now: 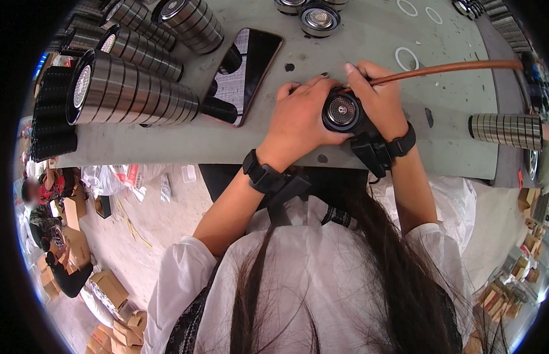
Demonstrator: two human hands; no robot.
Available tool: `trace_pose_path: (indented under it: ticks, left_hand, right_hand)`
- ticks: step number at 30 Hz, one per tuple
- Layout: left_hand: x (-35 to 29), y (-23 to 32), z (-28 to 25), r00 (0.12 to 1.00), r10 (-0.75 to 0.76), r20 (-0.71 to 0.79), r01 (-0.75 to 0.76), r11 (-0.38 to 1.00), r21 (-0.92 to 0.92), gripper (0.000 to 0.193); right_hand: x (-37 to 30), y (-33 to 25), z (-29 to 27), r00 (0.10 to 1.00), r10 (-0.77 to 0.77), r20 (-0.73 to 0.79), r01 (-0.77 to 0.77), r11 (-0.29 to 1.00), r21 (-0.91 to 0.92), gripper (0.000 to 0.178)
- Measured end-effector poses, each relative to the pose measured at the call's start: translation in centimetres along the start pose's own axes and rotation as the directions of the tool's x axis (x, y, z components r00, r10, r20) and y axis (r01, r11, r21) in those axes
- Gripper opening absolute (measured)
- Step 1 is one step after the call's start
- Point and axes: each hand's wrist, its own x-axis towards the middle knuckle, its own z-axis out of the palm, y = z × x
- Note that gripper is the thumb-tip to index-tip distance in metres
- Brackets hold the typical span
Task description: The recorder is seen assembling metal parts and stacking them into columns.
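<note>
Near the front edge of the table, the left hand clasps a round black part with its silver mesh face upward, the right hand gripping a brown rod.

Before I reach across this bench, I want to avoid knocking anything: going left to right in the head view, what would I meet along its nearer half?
Nearest tall metal stack, dark-screened smartphone, left hand, round mesh-topped part, right hand, shorter metal stack.
</note>
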Motion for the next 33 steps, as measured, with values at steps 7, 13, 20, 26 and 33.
trace_pose_path:
  ticks: [7,13,20,26,33]
  left_hand:
    - [-0.1,-0.1,0.1,1.000,-0.006,-0.013,0.006,1.000,-0.022,0.074]
    - [-0.1,-0.2,0.3,0.999,0.003,-0.040,-0.003,1.000,-0.014,0.070]
    - [-0.1,-0.1,0.3,0.998,0.009,-0.057,-0.010,1.000,-0.017,0.074]
    - [-0.2,0.1,0.0,0.999,-0.003,-0.050,0.001,1.000,-0.030,0.069]
    - [-0.3,-0.2,0.7,0.996,-0.008,-0.084,0.004,0.999,-0.047,0.069]
  right_hand:
    - [-1.4,-0.3,-0.6,0.992,-0.015,-0.123,-0.001,0.992,-0.130,0.034]
    - [-3.2,-1.6,-0.8,0.980,-0.105,-0.170,0.053,0.957,-0.286,0.033]
    - [-1.9,-1.9,0.4,0.964,-0.133,-0.229,0.071,0.963,-0.259,0.037]
    - [-0.9,-1.6,0.2,0.992,-0.070,-0.103,0.034,0.948,-0.316,0.038]
    - [-1.0,-0.8,-0.1,0.994,-0.085,-0.074,0.059,0.952,-0.302,0.036]
